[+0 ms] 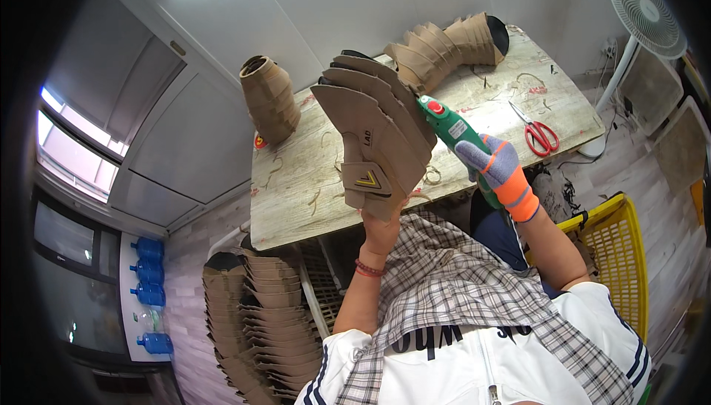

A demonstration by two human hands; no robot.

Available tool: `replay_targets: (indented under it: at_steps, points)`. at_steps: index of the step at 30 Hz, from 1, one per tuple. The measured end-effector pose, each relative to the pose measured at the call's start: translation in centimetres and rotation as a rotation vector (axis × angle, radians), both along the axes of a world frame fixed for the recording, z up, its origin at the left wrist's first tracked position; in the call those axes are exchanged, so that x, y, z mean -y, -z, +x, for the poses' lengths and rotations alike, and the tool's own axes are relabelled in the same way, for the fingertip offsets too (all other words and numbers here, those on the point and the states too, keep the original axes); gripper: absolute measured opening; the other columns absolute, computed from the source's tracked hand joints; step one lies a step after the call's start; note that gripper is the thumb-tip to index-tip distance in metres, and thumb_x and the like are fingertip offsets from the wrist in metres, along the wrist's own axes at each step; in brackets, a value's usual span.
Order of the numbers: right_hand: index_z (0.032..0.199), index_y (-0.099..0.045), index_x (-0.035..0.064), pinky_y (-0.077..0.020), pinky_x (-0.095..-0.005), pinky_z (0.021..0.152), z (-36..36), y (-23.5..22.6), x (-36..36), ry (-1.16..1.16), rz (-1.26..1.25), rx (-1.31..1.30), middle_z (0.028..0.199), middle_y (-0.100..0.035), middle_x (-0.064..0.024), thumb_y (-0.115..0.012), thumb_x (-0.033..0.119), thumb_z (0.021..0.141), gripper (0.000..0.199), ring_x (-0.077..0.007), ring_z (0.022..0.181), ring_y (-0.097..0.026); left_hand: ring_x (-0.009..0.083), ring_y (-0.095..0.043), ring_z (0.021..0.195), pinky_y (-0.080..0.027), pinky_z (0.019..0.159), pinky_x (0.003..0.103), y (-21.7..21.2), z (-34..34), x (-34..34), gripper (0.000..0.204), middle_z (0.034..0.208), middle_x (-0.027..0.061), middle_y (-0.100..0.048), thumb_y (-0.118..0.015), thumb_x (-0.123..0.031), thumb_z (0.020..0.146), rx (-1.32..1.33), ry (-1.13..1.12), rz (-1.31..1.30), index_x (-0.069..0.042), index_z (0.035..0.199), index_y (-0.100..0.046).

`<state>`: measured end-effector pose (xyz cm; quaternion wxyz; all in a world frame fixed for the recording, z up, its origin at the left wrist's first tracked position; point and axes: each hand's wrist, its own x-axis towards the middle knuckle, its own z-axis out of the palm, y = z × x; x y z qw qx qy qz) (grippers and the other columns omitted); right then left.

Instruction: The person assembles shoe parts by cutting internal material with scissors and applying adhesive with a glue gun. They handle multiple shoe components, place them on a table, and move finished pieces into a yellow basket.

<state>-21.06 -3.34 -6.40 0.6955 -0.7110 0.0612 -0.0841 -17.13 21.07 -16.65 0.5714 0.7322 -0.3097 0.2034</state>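
While the left hand [381, 231] clamped the fanned stack of tan shoe pieces [374, 134] upright, the gloved right hand [498, 168] gripped a green tool [453, 134], its tip touching the stack's right edge.

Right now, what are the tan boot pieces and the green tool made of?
The boot pieces look like matte tan suede or faux suede: soft, dull, no shine. The green tool looks like hard plastic, smooth and slightly glossy, with a red button.

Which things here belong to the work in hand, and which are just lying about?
In hand:
left hand holding a fanned stack of tan shoe uppers
right hand, gloved, gripping a green power tool

Lying about:
red scissors
nested uppers on table
yellow basket
fan
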Motion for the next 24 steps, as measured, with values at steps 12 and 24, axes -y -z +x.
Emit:
replay_targets:
  at_steps: [12,24]
  points:
    - [0.089,-0.065,0.004,-0.0469,-0.0315,0.052,-0.5,4.8,4.2,0.216,-0.644,0.173,0.063,-0.062,-0.0086,-0.077,0.05,0.073,0.05,-0.0203,0.053,-0.06,0.0269,-0.062,0.105,-0.05,0.092,0.037,-11.2,2.8,-5.2,0.037,0.117,0.0144,-0.063,-0.056,-0.02,0.093,-0.783,0.301,-0.846,0.005,0.121,-0.056]
    - [0.078,-0.068,0.0072,-0.0484,-0.0383,0.055,-1.4,6.9,4.4,0.188,-1.024,0.534,0.06,-0.061,-0.0119,-0.084,0.049,0.057,0.05,-0.0314,0.056,-0.06,0.0339,-0.06,0.108,-0.048,0.095,0.05,-5.3,6.9,-13.2,0.029,0.116,0.0201,-0.064,-0.047,-0.017,0.097,-1.052,0.468,-1.255,0.003,0.114,-0.06]
